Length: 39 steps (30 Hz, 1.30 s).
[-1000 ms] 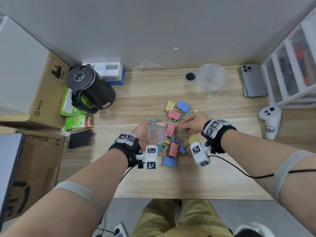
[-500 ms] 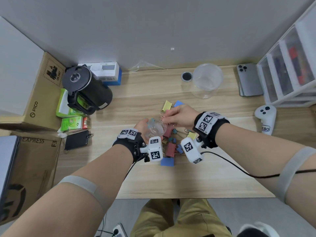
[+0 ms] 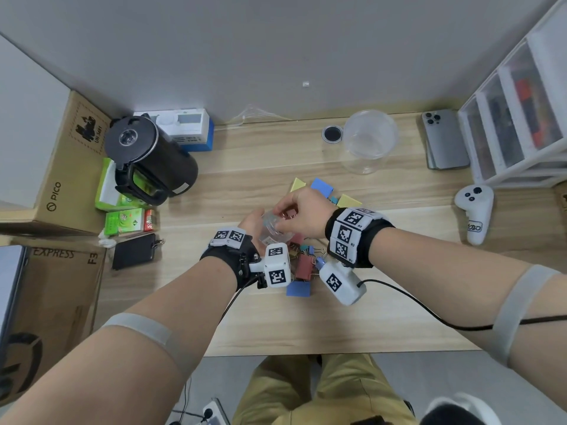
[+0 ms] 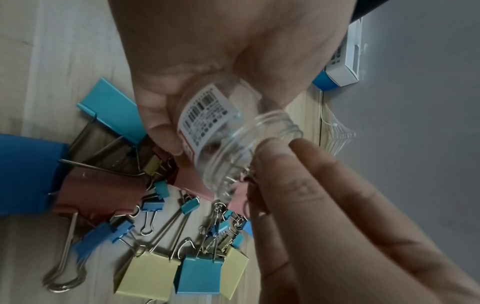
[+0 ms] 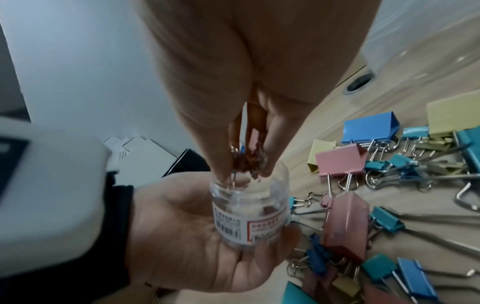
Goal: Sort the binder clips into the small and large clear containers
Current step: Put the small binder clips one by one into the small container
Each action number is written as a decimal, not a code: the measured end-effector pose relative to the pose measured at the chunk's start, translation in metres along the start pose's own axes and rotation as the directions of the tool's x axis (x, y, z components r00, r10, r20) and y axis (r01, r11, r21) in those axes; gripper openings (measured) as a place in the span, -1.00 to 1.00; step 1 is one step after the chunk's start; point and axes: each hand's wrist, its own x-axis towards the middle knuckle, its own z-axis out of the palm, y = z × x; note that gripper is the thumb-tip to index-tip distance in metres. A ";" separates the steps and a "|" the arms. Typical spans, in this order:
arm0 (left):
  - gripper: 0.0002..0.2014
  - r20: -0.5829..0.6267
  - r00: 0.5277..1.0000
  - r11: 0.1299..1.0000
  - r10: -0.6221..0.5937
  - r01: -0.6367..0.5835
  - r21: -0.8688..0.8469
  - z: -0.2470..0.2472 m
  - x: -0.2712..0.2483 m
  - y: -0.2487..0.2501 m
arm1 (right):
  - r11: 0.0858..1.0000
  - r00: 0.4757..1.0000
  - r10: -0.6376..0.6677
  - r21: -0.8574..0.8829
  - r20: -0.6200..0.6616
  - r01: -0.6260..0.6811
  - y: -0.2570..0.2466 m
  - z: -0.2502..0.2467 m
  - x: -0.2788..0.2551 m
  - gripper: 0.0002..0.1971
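Note:
My left hand (image 3: 256,223) (image 5: 207,236) grips the small clear container (image 3: 274,229) (image 4: 231,144) (image 5: 250,211), a labelled jar lifted above the desk. My right hand (image 3: 299,214) (image 5: 246,164) pinches a small pink binder clip (image 5: 246,162) right at the jar's mouth. A pile of binder clips (image 3: 303,262) (image 4: 155,226) (image 5: 376,185), large and small, in pink, blue, teal and yellow, lies on the desk under both hands. The large clear container (image 3: 369,139) stands at the back of the desk with nothing in it.
A black kettle (image 3: 150,161), green boxes (image 3: 129,220) and a black wallet (image 3: 133,251) sit at the left. A phone (image 3: 445,139), a white drawer unit (image 3: 521,118) and a white controller (image 3: 475,211) stand at the right. Cardboard boxes (image 3: 61,167) flank the desk's left edge.
My right hand lifted from the clip pile with a small clip and moved left to the jar's mouth. The left hand raised the jar slightly.

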 end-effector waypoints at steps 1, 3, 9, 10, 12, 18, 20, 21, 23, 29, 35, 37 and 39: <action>-0.59 0.023 1.000 1.000 0.006 -0.006 -0.011 0.001 -0.001 -0.001 | 1.000 1.000 0.010 0.018 0.028 -0.010 0.001 0.002 0.001 -0.73; -0.58 0.048 0.999 0.998 0.016 -0.013 -0.065 0.002 -0.005 -0.001 | 0.994 0.998 0.027 0.100 0.064 -0.033 0.004 0.004 0.002 -0.74; -0.44 0.111 0.993 0.972 -0.045 0.069 -0.223 -0.004 0.001 -0.007 | 0.920 0.986 0.061 0.375 0.156 -0.116 0.004 -0.003 -0.002 -0.68; -0.42 0.129 0.990 0.969 -0.057 0.086 -0.231 -0.004 0.000 -0.008 | 0.907 0.986 0.067 0.402 0.152 -0.123 0.004 -0.006 -0.003 -0.68; -0.41 0.177 0.980 0.967 -0.088 0.127 -0.222 -0.003 -0.004 -0.009 | 0.895 0.989 0.074 0.430 0.128 -0.122 0.006 -0.009 -0.006 -0.70; -0.40 0.271 0.954 0.958 -0.124 0.187 -0.219 -0.001 -0.014 -0.012 | 0.913 0.991 0.130 0.392 -0.011 -0.115 0.017 -0.028 -0.015 -0.85; -0.39 0.274 0.951 0.957 -0.142 0.203 -0.208 -0.004 -0.012 -0.010 | 0.929 0.975 0.193 0.341 -0.111 -0.145 0.036 -0.042 -0.015 -0.88; -0.39 0.275 0.950 0.956 -0.150 0.210 -0.205 -0.005 -0.012 -0.010 | 0.945 0.964 0.213 0.284 -0.160 -0.162 0.049 -0.049 -0.017 -0.86; -0.37 0.267 0.949 0.954 -0.166 0.223 -0.199 -0.007 -0.012 -0.010 | 0.970 0.941 0.238 0.105 -0.243 -0.218 0.078 -0.062 -0.023 -0.82; -0.38 0.292 0.943 0.965 -0.159 0.211 -0.154 -0.005 -0.016 -0.013 | 0.894 0.924 0.330 -0.251 -0.193 -0.372 0.128 -0.076 -0.055 -0.86; -0.38 0.320 0.938 0.971 -0.136 0.191 -0.147 -0.004 -0.010 -0.020 | 0.798 0.948 0.292 -0.515 -0.125 -0.313 0.137 -0.050 -0.050 -0.68; -0.38 0.313 0.939 0.973 -0.140 0.190 -0.134 -0.006 -0.008 -0.021 | 0.764 0.946 0.304 -0.564 -0.114 -0.314 0.140 -0.041 -0.049 -0.73; -0.38 0.292 0.946 0.974 -0.141 0.186 -0.131 -0.009 -0.007 -0.021 | 0.754 0.937 0.328 -0.564 -0.120 -0.337 0.140 -0.037 -0.049 -0.80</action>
